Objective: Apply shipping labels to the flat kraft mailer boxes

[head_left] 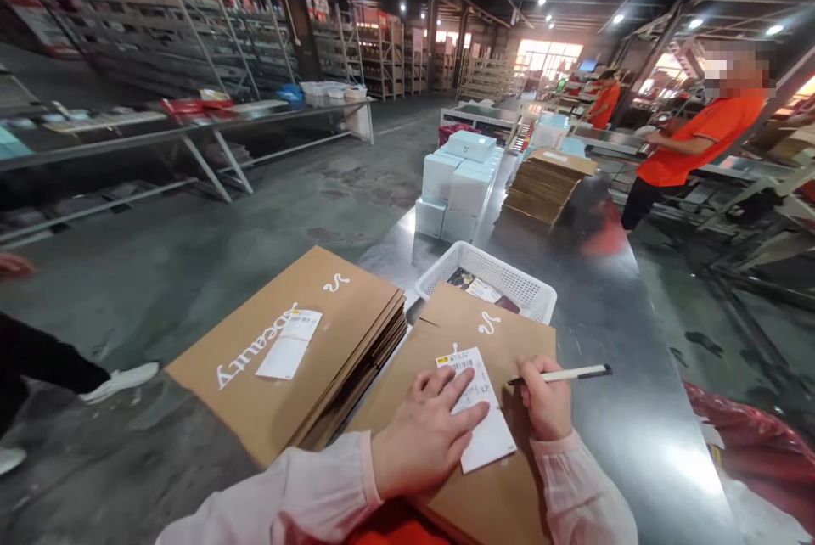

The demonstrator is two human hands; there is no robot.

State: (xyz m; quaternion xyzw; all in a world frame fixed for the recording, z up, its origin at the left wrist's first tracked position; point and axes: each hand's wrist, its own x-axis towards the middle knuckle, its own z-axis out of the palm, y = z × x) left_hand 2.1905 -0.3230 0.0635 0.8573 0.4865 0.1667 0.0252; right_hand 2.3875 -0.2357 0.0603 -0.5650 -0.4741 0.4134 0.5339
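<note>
Label pinned, pen gripped over flat carton.
My left hand (424, 435) lies flat, fingers spread, pressing a white label (479, 409) onto the cardboard carton (490, 477) on the desk (630, 409). My right hand (546, 402), just beside the label, is closed around a pen (564, 373). A white basket (490, 278) sits beyond both hands.

Two forearms in pale pink sleeves, reaching in from the bottom edge and angled toward each other. Left hand (424, 435) palm down, fingers spread flat and pointing up and to the right, pressing on a white printed paper label (479, 418). Right hand (546, 402) just beside it, curled into a loose fist around a slim white pen with black tip (564, 373), held nearly level, tip pointing left.
</note>
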